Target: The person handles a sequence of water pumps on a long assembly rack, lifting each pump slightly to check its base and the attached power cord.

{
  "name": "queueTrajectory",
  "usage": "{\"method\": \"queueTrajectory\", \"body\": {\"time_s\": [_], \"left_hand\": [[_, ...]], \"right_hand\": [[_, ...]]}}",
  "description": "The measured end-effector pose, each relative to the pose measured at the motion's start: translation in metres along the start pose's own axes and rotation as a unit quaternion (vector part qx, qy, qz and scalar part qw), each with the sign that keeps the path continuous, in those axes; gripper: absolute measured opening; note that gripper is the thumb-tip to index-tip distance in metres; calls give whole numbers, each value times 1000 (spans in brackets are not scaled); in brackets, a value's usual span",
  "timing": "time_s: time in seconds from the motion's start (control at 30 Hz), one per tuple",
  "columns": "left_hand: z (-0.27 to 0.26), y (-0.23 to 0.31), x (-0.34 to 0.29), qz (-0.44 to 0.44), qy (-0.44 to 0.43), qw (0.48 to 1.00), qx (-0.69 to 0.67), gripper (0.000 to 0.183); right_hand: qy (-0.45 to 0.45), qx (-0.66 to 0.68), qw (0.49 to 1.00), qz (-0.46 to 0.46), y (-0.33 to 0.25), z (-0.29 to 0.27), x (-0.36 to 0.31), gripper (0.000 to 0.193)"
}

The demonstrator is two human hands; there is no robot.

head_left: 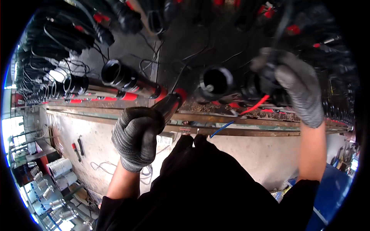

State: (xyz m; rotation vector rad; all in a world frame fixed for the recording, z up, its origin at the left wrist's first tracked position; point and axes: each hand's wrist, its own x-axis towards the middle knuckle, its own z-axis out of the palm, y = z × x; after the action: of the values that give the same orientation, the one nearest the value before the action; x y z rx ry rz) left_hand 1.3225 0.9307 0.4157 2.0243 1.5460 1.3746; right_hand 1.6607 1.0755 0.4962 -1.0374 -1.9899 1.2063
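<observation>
My left hand (137,136), in a grey knitted glove, is closed around the near end of a dark, shiny cylinder (171,107). The cylinder tilts up and away from me, with a red band at its far end and a thin black cable (181,75) by it. My right hand (298,82), gloved the same way, is raised at the right, smeared by motion. Its fingers curl about a black piece (269,75) with a dark cable running upward; its exact kind is blurred. Below that piece shows a short red wire (255,105). Between my hands stands a black open-mouthed tube (216,81).
Another black open-ended tube (115,73) lies left of centre, in a long row of similar ones. Bundled black cables (65,40) with red parts fill the far side. A metal rail (231,118) edges the bench, with a blue wire (222,129) by it. White buckets (59,167) stand lower left.
</observation>
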Motion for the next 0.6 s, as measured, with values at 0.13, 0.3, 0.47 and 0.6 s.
{"method": "queueTrajectory", "body": {"time_s": [0.13, 0.3, 0.47, 0.6], "left_hand": [[-15, -18, -2, -14, 14, 1000, -19, 8], [-33, -40, -1, -29, 33, 998, -36, 8], [-39, -37, -3, -21, -3, 997, -70, 10], [-39, -30, -6, 51, -109, 991, -55, 19]], "right_hand": [[64, -33, 996, 51, 9, -9, -11, 70], [156, 73, 985, 11, 34, -21, -34, 67], [95, 314, 945, 13, 46, -23, -37, 57], [121, 297, 947, 18, 53, -26, -31, 63]]}}
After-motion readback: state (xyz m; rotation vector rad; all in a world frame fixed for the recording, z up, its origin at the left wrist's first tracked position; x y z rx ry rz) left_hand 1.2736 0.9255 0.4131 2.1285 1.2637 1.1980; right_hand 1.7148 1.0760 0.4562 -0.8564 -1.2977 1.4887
